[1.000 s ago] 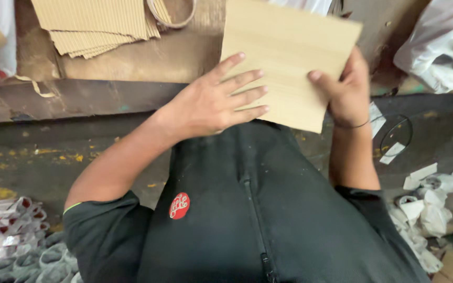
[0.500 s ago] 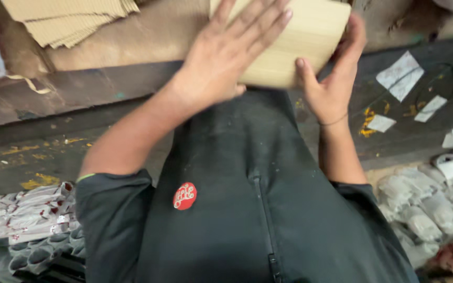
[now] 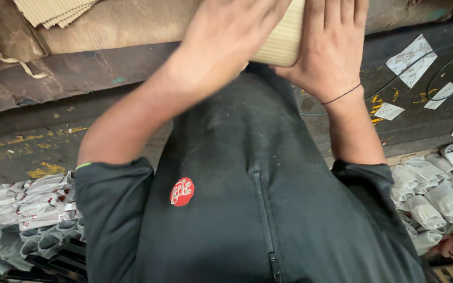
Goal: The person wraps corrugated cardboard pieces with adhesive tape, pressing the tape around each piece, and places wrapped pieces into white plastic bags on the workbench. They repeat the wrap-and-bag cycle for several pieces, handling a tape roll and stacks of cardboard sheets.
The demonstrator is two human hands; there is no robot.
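A: What carries everything here?

B: A dark, dusty floor (image 3: 43,136) with worn yellow paint marks (image 3: 45,170).

A: And what lies on it?

B: Scraps of white paper (image 3: 410,57) and a thin wire loop (image 3: 449,68) on the right, rolled white bundles (image 3: 431,194) lower right, more bundles (image 3: 22,204) lower left, and brown corrugated sheets (image 3: 53,10) stacked at the top left

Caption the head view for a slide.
Left hand and right hand press on a tan ribbed corrugated cardboard piece above a dark floor.
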